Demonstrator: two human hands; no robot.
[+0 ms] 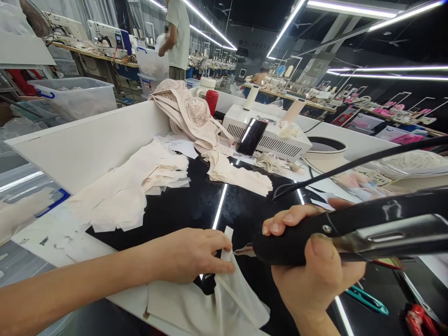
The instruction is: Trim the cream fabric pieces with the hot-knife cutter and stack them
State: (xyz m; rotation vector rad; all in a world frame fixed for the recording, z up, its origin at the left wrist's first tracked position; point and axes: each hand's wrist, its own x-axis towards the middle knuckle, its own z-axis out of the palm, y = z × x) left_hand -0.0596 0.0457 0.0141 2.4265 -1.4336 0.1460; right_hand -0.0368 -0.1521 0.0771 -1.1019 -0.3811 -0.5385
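Observation:
My left hand (206, 254) pinches the narrow top end of a cream fabric piece (241, 298) between thumb and fingers. A pale strip runs down this fabric, which drapes over the near table edge. In my right hand (315, 270) is a black corded handheld tool (378, 224) with a metal lever along its side, my thumb lying at the lever's end. The tool's thin tip points left, close to the pinched fabric; whether they touch I cannot tell. Stacked cream fabric pieces (164, 168) lie beyond my left hand, and a smaller stack (238, 175) lies further right.
A glossy black tabletop (203, 210) lies under the work. Lace bra pieces (189, 112) are piled at the back, beside a white vented machine (269, 126) with a phone (252, 135) leaning on it. A teal cutter (367, 299) and red-handled pliers (418, 319) lie right. A person (178, 37) stands beyond.

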